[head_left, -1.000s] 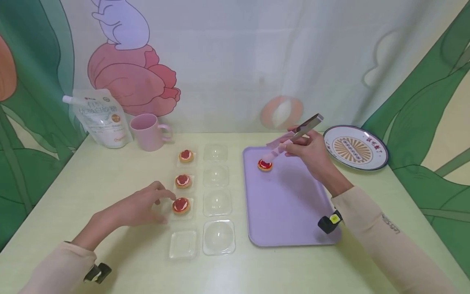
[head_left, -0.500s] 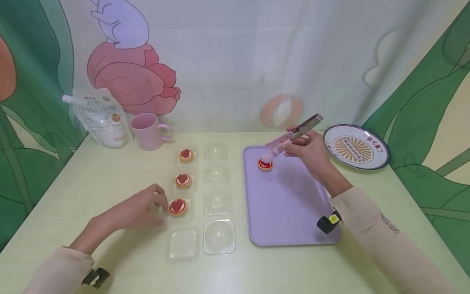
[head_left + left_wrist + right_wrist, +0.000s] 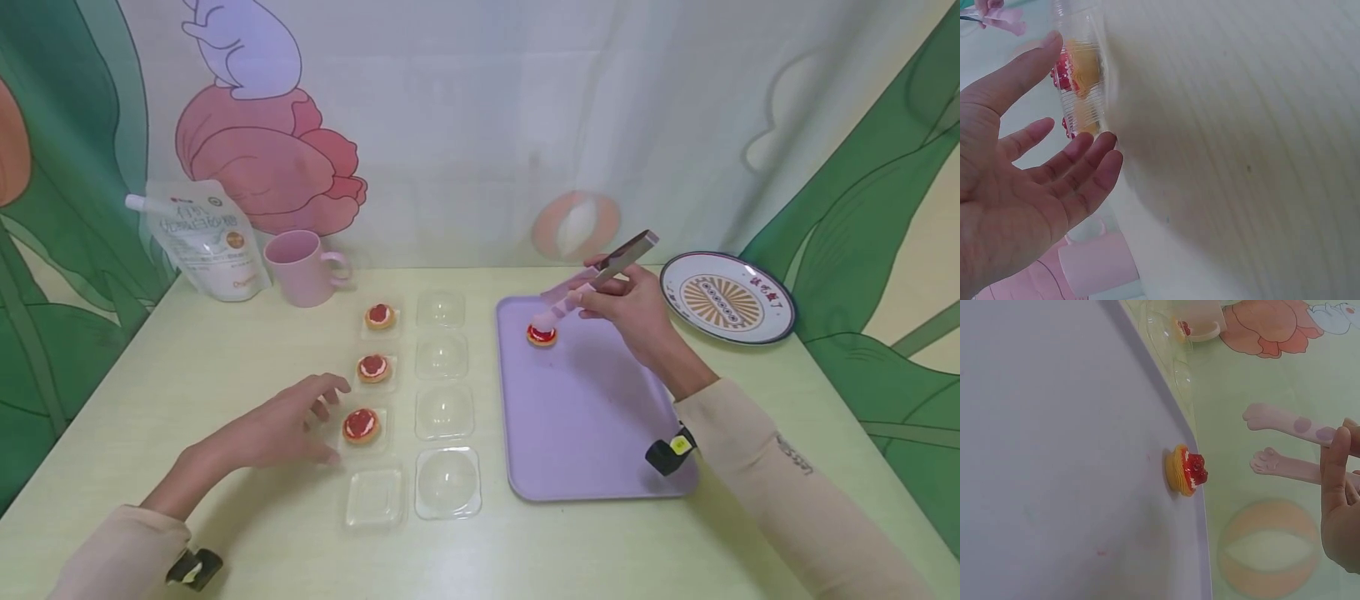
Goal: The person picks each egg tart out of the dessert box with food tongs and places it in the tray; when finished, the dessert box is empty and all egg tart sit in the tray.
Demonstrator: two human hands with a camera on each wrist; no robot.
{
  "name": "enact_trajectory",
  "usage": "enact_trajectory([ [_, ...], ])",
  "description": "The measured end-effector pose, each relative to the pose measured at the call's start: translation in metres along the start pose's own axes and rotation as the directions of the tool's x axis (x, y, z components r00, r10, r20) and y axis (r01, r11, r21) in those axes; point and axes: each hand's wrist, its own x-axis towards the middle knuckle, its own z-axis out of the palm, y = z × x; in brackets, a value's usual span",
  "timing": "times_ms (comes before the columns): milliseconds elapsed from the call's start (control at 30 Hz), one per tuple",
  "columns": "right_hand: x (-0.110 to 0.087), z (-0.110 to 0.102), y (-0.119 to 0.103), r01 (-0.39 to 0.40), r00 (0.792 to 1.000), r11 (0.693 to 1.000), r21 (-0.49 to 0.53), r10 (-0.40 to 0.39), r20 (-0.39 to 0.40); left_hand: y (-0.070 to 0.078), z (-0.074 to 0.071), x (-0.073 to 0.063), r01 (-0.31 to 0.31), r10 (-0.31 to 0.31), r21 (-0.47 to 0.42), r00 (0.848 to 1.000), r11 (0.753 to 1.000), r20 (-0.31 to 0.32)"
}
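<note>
Nearest, a clear square base [image 3: 375, 498] lies on the table [image 3: 525, 554]; just beyond, the left hand [image 3: 288, 421] hovers beside a topped tart [image 3: 362, 426] sitting in another base, its grip loosely spread and pinching nothing. Kept that relaxed, it should be less likely to knock the light plastic. Domed lids [image 3: 444, 412] stand in a column to the right. Farther off, a lone tart [image 3: 1185, 472] sits near the far left corner of the lilac tray [image 3: 592, 450], where the right hand's [image 3: 633, 312] grip pinches the pink-armed tongs [image 3: 613, 267]. From the right wrist, the tongs' tips are parted and clear of the tart. Good handling probably means bringing one tip to each side, low on the pastry, and squeezing gently without touching the red topping.
</note>
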Motion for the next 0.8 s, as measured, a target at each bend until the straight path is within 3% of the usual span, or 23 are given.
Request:
enact_trajectory([
  [200, -0.001, -0.002, 0.0, -0.002, 1.0, 1.0, -0.007, 0.002, 0.0, -0.002, 0.003, 0.003, -0.044, 0.044, 0.023, 0.999, 0.999, 0.017],
  [500, -0.002, -0.001, -0.002, -0.01, 1.0, 0.999, 0.033, 0.01, 0.004, -0.005, 0.007, 0.008, -0.05, 0.049, 0.017, 0.998, 0.999, 0.035],
  [667, -0.003, 0.002, -0.002, -0.004, 1.0, 0.999, 0.05, 0.004, 0.008, -0.009, 0.009, 0.005, -0.056, 0.056, -0.011, 0.998, 0.998, 0.003],
  [800, -0.004, 0.003, -0.004, 0.007, 1.0, 0.999, 0.038, -0.007, 0.016, -0.013, 0.006, 0.001, -0.021, 0.019, -0.072, 0.999, 0.997, -0.027],
])
